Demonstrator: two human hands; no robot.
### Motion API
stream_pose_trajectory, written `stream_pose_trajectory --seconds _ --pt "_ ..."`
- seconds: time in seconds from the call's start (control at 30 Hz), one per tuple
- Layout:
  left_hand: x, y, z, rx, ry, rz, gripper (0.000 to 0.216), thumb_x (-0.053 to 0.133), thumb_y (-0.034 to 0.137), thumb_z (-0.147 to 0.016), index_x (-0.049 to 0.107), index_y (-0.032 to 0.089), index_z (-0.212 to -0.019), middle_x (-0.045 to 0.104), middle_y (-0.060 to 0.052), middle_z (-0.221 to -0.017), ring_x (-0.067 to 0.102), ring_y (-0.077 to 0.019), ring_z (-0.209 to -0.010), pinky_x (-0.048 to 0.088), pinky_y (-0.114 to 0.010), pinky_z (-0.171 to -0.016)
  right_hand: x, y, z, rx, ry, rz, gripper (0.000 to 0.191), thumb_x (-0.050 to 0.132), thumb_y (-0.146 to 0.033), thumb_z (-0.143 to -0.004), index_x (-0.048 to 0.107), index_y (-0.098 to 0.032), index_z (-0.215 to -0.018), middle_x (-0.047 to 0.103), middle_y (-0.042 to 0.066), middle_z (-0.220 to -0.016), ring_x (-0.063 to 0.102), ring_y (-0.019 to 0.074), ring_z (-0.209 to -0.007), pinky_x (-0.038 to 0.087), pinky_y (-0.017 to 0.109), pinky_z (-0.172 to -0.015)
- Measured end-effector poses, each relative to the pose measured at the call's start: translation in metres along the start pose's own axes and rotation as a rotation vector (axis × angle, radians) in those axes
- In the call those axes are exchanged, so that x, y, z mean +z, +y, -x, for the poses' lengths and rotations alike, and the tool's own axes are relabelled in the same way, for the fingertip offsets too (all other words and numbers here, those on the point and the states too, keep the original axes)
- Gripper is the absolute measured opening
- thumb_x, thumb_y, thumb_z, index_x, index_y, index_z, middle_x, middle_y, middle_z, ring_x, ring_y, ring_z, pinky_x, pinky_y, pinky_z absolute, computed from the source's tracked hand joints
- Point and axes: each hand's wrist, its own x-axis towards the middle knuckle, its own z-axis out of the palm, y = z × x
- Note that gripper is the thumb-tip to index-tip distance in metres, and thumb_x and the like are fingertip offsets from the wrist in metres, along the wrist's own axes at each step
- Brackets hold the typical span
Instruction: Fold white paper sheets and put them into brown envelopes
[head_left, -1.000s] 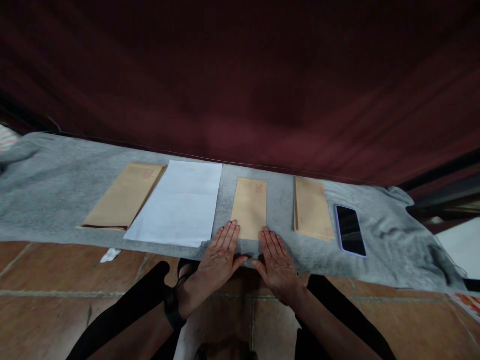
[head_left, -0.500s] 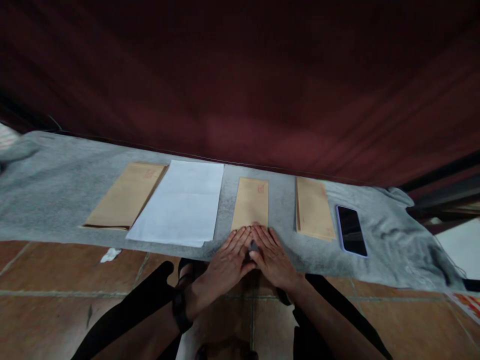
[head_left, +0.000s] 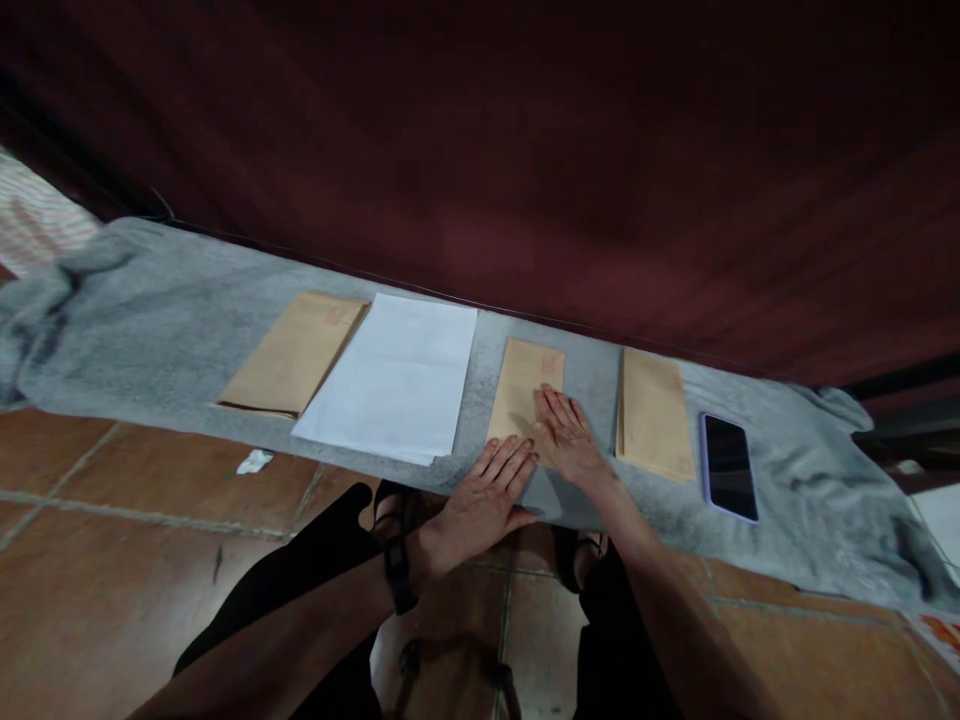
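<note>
A single brown paper envelope (head_left: 517,390) with small red print at its far right corner lies flat on the grey cloth. My left hand (head_left: 484,495) rests over its near edge, palm down with the fingers stretched out. Farther up, on the envelope's right side, my right hand (head_left: 568,438) lies flat with its fingers extended. Neither hand grips anything; both touch the envelope. The part of the envelope under the hands is hidden.
Left of the envelope lies a stack of white paper (head_left: 397,380), partly beside a stack of brown envelopes (head_left: 296,350). To the right are another envelope stack (head_left: 654,415) and a phone (head_left: 729,466). Grey cloth (head_left: 157,320) covers the narrow surface; a dark red curtain (head_left: 525,180) hangs behind.
My right hand has slid away from me along the envelope, parting from my left hand, which stays at the near edge. The view has tilted and shifted slightly.
</note>
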Motion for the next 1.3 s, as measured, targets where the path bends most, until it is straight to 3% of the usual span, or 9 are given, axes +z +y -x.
stream_pose_trajectory --seconds 0.37,0.63,0.8,1.0,1.3 --pt "0.003 0.002 0.0 0.014 -0.015 -0.033 0.079 0.051 0.062 -0.095 0.036 0.012 -0.154 0.027 -0.019 -0.165 0.019 -0.0361 -0.154 0.014 -0.056 -0.125 0.008 0.014 -0.049 0.131 0.083 0.058 0.064 0.013 -0.045 -0.108 0.018 -0.012 -0.162 0.021 0.011 -0.168 0.021 0.0242 -0.155 0.017 0.049 -0.125" --pt "0.005 -0.003 0.002 0.045 0.0 -0.046 0.08 0.046 0.064 -0.096 0.033 0.013 -0.156 0.028 -0.018 -0.165 0.022 -0.0363 -0.154 0.013 -0.054 -0.125 0.015 0.012 -0.066 0.104 0.12 0.024 0.062 0.019 -0.046 -0.108 0.015 -0.019 -0.163 0.025 0.012 -0.167 0.022 0.0256 -0.154 0.017 0.055 -0.124" --pt "0.01 -0.005 0.003 0.036 0.019 -0.019 0.08 0.047 0.065 -0.096 0.032 0.015 -0.156 0.028 -0.016 -0.166 0.023 -0.0348 -0.154 0.015 -0.052 -0.125 0.016 0.007 -0.061 -0.013 0.128 -0.005 0.065 0.023 -0.044 -0.107 0.017 -0.01 -0.162 0.024 0.015 -0.166 0.022 0.0249 -0.155 0.021 0.05 -0.125" --pt "0.01 -0.006 0.003 0.01 0.028 0.024 0.077 0.045 0.064 -0.097 0.031 0.018 -0.157 0.028 -0.013 -0.166 0.024 -0.0309 -0.154 0.021 -0.051 -0.125 0.011 -0.002 -0.046 -0.145 0.031 -0.014 0.063 0.027 -0.039 -0.107 0.013 -0.013 -0.163 0.018 0.011 -0.168 0.018 0.0222 -0.155 0.02 0.047 -0.127" --pt "0.006 -0.013 0.001 0.004 0.061 0.014 0.064 0.048 0.056 -0.099 0.05 0.01 -0.144 0.052 -0.016 -0.152 0.041 -0.0275 -0.147 0.027 -0.048 -0.124 0.0 -0.019 -0.009 -0.285 -0.062 -0.095 0.062 0.034 -0.039 -0.107 0.016 -0.018 -0.163 0.02 0.009 -0.167 0.021 0.0216 -0.155 0.023 0.047 -0.127"
